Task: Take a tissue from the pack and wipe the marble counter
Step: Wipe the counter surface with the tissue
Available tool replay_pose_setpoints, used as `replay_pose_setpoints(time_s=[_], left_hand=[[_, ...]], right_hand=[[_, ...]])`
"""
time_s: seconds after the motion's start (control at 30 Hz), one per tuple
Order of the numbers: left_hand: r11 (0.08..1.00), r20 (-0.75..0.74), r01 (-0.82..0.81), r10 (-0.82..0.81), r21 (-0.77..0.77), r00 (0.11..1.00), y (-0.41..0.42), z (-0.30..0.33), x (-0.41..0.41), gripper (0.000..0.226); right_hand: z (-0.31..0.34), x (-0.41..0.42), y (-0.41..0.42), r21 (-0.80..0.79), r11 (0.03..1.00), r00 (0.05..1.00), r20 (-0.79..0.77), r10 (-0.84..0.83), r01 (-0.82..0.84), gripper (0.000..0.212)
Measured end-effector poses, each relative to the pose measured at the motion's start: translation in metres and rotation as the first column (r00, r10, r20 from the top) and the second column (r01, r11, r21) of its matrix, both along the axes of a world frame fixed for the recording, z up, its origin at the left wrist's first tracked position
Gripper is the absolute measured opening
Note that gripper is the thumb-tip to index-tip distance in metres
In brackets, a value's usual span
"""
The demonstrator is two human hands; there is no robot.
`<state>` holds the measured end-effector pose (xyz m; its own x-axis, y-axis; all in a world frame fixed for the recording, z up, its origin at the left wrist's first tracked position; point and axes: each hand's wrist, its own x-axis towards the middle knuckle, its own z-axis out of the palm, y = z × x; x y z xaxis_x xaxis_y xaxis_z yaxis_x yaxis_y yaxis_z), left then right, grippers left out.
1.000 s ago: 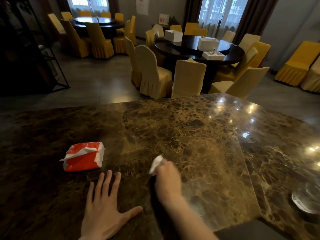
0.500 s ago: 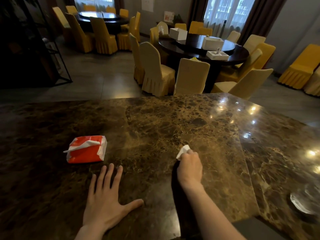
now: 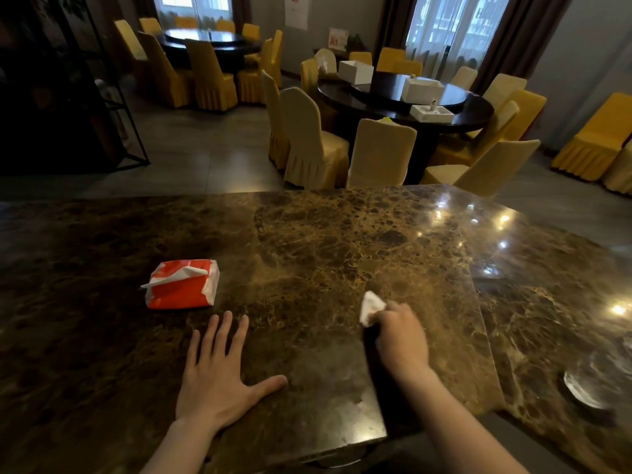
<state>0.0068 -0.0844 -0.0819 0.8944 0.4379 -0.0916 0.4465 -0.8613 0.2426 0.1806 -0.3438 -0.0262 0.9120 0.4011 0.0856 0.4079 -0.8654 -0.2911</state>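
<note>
A right hand (image 3: 402, 336), fingers clamped on a crumpled white tissue (image 3: 371, 307), is pressing it onto the glossy brown marble tabletop (image 3: 325, 241); the left hand (image 3: 219, 374) is lying flat, fingers apart, near a red-and-white tissue pack (image 3: 183, 283).

Two round dark tables (image 3: 407, 97) stand in a big room, with yellow chairs (image 3: 313, 138) all around them. Windows (image 3: 455, 29) with curtains let in light. The floor (image 3: 205, 155) is grey.
</note>
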Motion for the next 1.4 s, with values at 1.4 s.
replay_pose_setpoints(time_s=[1.4], left_hand=[[1.000, -0.063, -0.003, 0.004, 0.021, 0.998, -0.003, 0.005, 0.003, 0.135]], right_hand=[[-0.001, -0.015, 0.110, 0.138, 0.987, 0.997, 0.005, 0.083, -0.083, 0.031]])
